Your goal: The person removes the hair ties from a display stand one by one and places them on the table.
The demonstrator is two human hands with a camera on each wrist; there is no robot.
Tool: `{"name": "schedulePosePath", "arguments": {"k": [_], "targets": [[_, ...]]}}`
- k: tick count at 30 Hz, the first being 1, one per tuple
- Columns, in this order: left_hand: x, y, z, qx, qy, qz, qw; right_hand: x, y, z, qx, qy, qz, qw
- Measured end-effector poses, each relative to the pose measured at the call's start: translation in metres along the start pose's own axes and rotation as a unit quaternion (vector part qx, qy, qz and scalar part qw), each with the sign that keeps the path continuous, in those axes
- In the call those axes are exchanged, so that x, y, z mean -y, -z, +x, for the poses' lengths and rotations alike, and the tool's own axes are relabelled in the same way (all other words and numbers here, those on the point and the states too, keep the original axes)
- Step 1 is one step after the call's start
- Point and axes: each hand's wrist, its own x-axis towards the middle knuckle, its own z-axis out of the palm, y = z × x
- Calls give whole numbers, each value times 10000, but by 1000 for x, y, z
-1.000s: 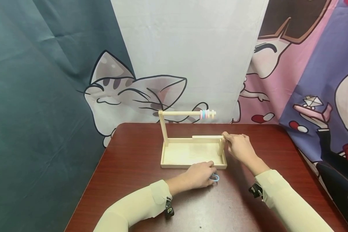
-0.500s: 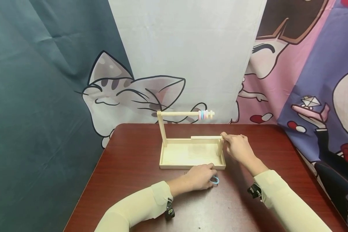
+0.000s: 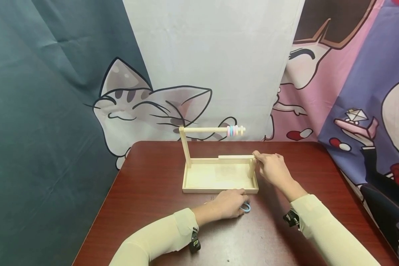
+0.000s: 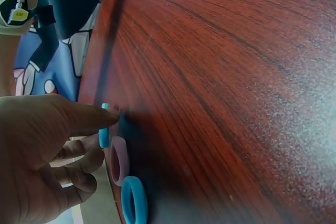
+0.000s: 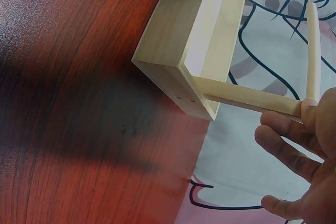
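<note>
My left hand [image 3: 228, 204] is low over the table in front of a wooden stand [image 3: 220, 191]. Its thumb and forefinger pinch a blue ring [image 4: 104, 132], held on edge at the tabletop. Beside the curled fingers, a pink ring [image 4: 119, 161] and another blue ring [image 4: 134, 201] show in the left wrist view; the head view hides them behind the hand. My right hand [image 3: 273, 168] grips the top of the stand's short post [image 3: 252, 169], where a lower rod [image 3: 236, 157] points left. Its other fingers are spread loosely.
A tall post [image 3: 186, 147] at the tray's left end carries an upper rod [image 3: 203, 130]. Several pastel rings [image 3: 232, 130] sit near that rod's right end. Dark red tabletop [image 3: 146, 177] surrounds the tray, with printed cloth [image 3: 219, 55] behind.
The left hand has dipped slightly toward the near side with its blue ring. The right hand keeps its grip on the short post. The head view has shifted a little.
</note>
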Motion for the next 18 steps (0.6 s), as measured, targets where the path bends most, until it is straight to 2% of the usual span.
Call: {"name": "schedulePosePath", "arguments": {"k": [18], "targets": [[1, 0, -3, 4, -68, -262, 9996, 1, 0, 0, -44, -18, 18, 10000]]}}
